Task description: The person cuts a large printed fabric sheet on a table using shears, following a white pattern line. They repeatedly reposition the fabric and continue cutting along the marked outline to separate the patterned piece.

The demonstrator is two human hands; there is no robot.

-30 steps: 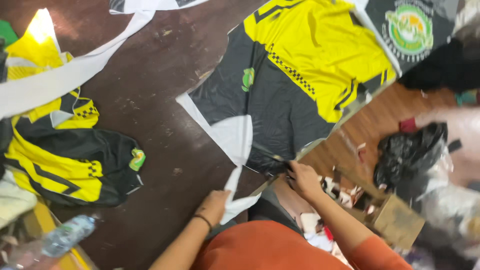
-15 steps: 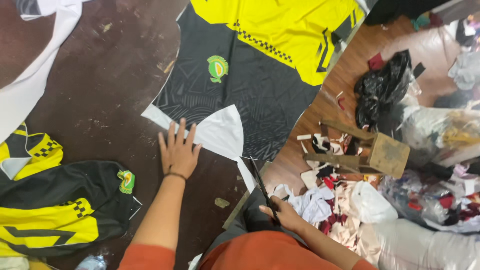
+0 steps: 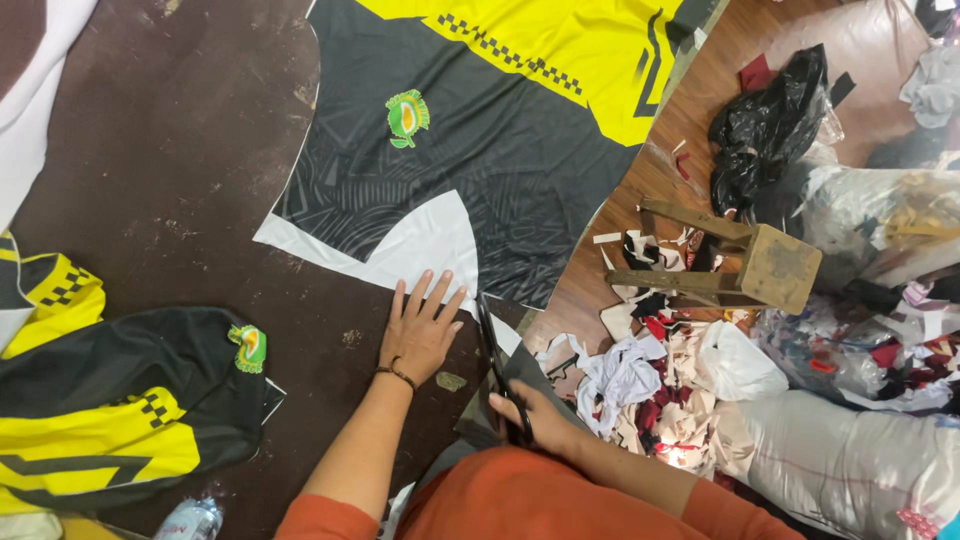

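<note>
The left hand lies flat with its fingers spread, palm down on the dark table, its fingertips pressing the white edge of the printed fabric panel. A thin dark band circles that wrist. The right hand is closed around the handles of a pair of black scissors, whose blades point away from the person toward the panel's lower edge, just beside the left hand's little finger; whether the blades are parted cannot be told.

The fabric panel is spread flat across the upper middle of the table. It is black with a faint pattern, yellow with a checkered stripe at the top, a green and orange badge on it, and a white curved section near the hands.

To the left lies a pile of cut pieces in the same black and yellow, with a plastic bottle at the bottom edge. Right of the table, on the floor, sit a small wooden stool, a heap of fabric scraps and a black plastic bag.
</note>
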